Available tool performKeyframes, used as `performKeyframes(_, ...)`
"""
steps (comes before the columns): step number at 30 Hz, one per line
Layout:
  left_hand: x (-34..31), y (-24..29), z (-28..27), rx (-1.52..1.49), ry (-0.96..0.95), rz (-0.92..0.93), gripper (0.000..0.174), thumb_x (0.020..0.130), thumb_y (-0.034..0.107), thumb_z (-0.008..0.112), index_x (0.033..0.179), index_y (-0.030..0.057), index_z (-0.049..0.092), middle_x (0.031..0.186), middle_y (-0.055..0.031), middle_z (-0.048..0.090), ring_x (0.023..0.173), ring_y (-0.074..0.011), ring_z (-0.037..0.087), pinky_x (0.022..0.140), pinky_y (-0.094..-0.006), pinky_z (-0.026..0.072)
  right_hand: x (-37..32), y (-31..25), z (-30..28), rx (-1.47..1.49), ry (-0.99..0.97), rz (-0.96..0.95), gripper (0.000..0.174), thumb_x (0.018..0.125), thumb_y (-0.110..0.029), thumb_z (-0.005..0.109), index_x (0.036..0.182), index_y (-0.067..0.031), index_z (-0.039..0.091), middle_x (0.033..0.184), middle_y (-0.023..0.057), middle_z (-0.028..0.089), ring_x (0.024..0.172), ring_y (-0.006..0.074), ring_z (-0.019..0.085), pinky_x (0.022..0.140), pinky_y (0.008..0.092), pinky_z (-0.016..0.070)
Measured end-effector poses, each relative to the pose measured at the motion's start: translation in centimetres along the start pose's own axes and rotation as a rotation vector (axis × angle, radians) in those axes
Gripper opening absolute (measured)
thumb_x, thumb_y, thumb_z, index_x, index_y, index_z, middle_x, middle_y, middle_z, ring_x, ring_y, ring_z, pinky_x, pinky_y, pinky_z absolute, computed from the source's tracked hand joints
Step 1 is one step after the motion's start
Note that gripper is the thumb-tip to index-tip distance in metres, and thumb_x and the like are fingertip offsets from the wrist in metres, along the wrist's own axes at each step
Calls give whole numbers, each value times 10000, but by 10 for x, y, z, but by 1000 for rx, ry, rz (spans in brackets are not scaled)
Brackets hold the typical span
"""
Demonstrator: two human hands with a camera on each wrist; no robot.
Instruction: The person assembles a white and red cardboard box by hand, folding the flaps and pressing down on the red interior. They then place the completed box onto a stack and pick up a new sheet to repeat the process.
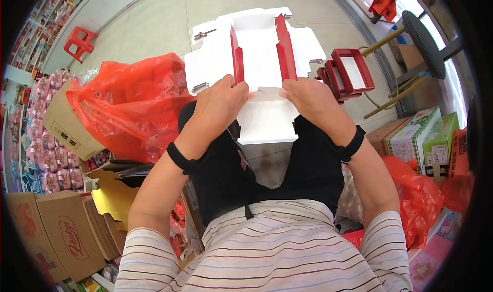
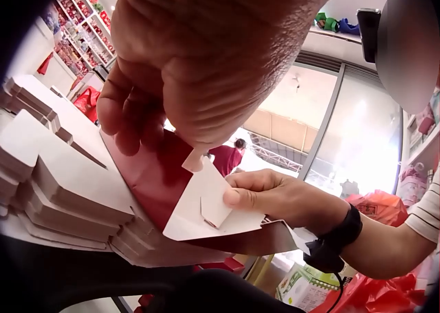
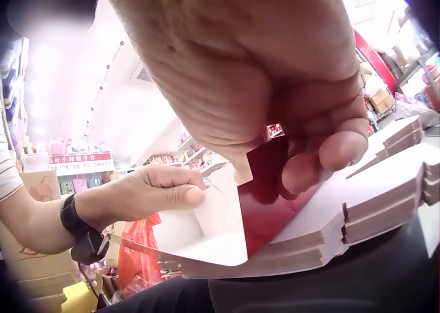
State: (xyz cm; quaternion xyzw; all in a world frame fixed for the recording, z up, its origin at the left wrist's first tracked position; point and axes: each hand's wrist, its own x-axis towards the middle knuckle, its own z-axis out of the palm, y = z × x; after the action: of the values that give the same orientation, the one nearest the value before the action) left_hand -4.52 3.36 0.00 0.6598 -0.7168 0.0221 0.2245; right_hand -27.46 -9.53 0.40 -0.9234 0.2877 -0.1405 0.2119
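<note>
A partly folded cardboard box [image 1: 254,33], white inside and red outside, lies over a stack of flat box blanks [image 1: 210,61] on the person's lap. Its two long side walls stand up. My left hand [image 1: 221,103] pinches the near left corner of the box, and my right hand [image 1: 314,103] grips the near right corner. Toward the body, a white end flap [image 1: 268,122] hangs out between the hands. The left wrist view shows a white corner tab [image 2: 214,213] with a slit by the right thumb. In the right wrist view, the red side wall [image 3: 265,189] runs under the right fingers.
Red box trays [image 1: 354,71] with white insides are piled at the right, near a stool [image 1: 423,45]. A red plastic bag [image 1: 138,97] bulges at the left. Cartons [image 1: 72,235] stand at the lower left, and a green box [image 1: 440,140] at the right.
</note>
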Motion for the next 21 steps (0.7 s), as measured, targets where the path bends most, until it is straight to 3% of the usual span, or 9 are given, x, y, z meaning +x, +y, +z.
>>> performKeyframes(2, 1, 1, 1, -10, -2, -15, 210, 990, 262, 750, 957, 81, 649, 854, -111, 557, 721, -334, 637, 619, -463, 516, 1, 0, 7, -47, -11, 4, 195, 1014, -236, 685, 962, -49, 675, 838, 190, 687, 832, 408, 690, 730, 499, 531)
performKeyframes(5, 3, 5, -3, 85, -97, -99, 186, 969, 252, 770, 1012, 93, 683, 924, -107, 620, 907, -327, 673, 778, -465, 544, 1, -1, 9, -80, -17, -1, 188, 1010, -235, 685, 958, -54, 676, 840, 193, 690, 833, 407, 694, 727, 502, 537)
performKeyframes(8, 12, 17, -7, 212, 290, 74, 188, 950, 232, 785, 1063, 97, 718, 1048, -91, 684, 1142, -319, 648, 978, -477, 500, 2, -1, 7, -80, -51, 14, 200, 1007, -241, 689, 957, -49, 674, 847, 196, 693, 833, 408, 694, 727, 504, 537)
performKeyframes(11, 13, 11, 7, 0, 147, 145, 177, 939, 209, 788, 1061, 90, 742, 1099, -73, 719, 1267, -305, 607, 1081, -480, 439, 3, 1, 8, -57, -57, 9, 215, 1008, -248, 688, 964, -38, 672, 863, 213, 693, 833, 417, 684, 731, 500, 538)
performKeyframes(15, 13, 2, 23, -19, 45, 122, 113, 939, 174, 778, 989, 81, 739, 1011, -60, 730, 1171, -293, 636, 1014, -469, 479, 2, 11, 6, 106, -62, 37, 180, 1019, -196, 658, 1040, -21, 689, 849, 185, 705, 785, 341, 699, 727, 440, 545)
performKeyframes(18, 15, 2, 25, -54, 22, 89, 90, 939, 153, 771, 963, 74, 734, 969, -60, 738, 1105, -290, 647, 955, -457, 504, -6, 14, -5, 520, -71, 116, 195, 1022, -142, 619, 1145, -11, 695, 871, 114, 706, 769, 208, 682, 736, 359, 546)
performKeyframes(21, 17, -1, 26, -76, 27, 97, 80, 939, 136, 767, 945, 65, 732, 952, -61, 739, 1058, -294, 651, 909, -444, 517, -14, 25, -14, 677, -169, 165, 247, 997, -139, 615, 1208, -35, 692, 910, 145, 715, 783, 211, 674, 777, 346, 550)
